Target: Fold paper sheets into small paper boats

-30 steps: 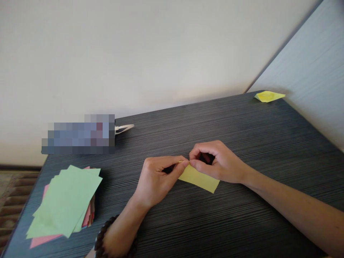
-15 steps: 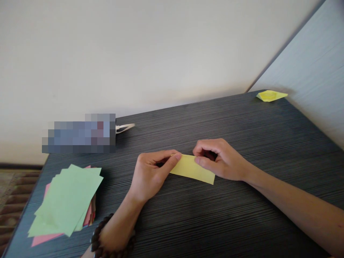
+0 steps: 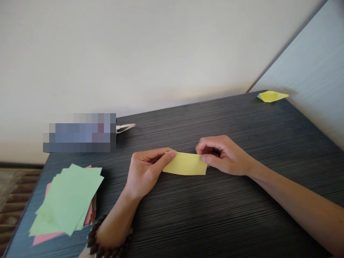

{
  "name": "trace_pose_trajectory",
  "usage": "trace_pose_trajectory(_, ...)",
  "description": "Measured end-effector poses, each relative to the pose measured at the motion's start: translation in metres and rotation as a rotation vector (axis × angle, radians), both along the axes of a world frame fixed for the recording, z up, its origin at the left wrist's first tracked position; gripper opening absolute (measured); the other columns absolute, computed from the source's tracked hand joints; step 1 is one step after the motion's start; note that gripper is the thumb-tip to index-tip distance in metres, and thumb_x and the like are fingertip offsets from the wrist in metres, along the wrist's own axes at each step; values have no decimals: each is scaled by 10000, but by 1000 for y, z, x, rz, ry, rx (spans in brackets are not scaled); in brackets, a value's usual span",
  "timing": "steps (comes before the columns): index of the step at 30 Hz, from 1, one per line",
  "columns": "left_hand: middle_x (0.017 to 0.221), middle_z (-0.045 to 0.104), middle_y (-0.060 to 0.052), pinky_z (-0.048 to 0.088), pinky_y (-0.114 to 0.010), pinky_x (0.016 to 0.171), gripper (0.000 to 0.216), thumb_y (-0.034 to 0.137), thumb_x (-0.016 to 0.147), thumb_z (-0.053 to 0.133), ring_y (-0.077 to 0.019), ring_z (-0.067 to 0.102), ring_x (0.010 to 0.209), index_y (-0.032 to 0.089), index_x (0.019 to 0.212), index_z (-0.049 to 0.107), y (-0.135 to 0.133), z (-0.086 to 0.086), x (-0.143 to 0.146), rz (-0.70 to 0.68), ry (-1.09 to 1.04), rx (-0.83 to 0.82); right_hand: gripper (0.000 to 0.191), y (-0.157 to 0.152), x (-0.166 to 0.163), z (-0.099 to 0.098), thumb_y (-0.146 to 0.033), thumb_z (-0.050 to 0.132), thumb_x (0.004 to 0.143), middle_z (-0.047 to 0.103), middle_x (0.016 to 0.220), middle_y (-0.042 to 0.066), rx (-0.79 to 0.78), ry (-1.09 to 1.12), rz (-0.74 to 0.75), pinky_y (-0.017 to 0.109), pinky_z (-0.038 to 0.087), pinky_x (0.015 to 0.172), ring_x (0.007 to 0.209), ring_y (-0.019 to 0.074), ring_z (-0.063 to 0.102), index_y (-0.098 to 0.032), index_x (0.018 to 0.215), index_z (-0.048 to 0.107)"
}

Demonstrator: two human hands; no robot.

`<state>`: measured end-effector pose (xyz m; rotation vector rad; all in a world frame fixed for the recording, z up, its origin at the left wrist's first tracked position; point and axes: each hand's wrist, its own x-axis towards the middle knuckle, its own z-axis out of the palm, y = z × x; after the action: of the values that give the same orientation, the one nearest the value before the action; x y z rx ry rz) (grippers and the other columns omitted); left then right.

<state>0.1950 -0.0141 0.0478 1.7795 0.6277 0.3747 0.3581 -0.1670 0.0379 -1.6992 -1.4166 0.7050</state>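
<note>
Pinching at both ends, head view: the left hand (image 3: 142, 175) had thumb and forefinger clamped on the upper left corner of a yellow paper strip (image 3: 185, 165), the right hand (image 3: 228, 157) thumb and curled finger closed on its upper right corner. Strip hung between the two sets of fingertips, lower edge slightly bowed, over a dark, grained tabletop (image 3: 188, 218). Dark beaded bracelet (image 3: 93, 242) circled the wrist behind the left fingers. Well left of those fingers lay a fanned paper stack (image 3: 66, 200), green sheets uppermost, pink beneath. Beyond them, leftward, stood a pixelated object (image 3: 80, 132), unidentifiable, white loop (image 3: 127, 127) beside it. Far beyond the right fingers, rightward, sat a folded yellow paper (image 3: 271, 96).
</note>
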Motion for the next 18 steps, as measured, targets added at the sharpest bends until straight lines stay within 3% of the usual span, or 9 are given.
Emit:
trace_pose_trajectory(7,813,747,-27,538,-246,663,162,320,737,700,-201,681,773,171,771,752,4,-3,-2,55,-3,-21,97,0,3,2,-176,499,789,480,555,-53,21,-67,3,189,298,454,476,64,402,-173,698,530)
trace_pose_trajectory(12,768,715,-32,494,-217,593,189,336,792,643,-156,651,685,153,805,689,12,-4,-7,-143,25,5,126,0,3,-2,-189,456,808,456,564,-53,56,-56,47,207,298,499,498,69,393,-176,690,499)
trace_pose_trajectory(18,913,711,-49,482,-279,756,221,304,830,589,-182,646,843,183,1004,651,10,5,-6,-363,11,23,93,0,-2,-3,-162,426,780,450,612,-37,67,-155,186,234,303,560,549,90,408,-184,698,465)
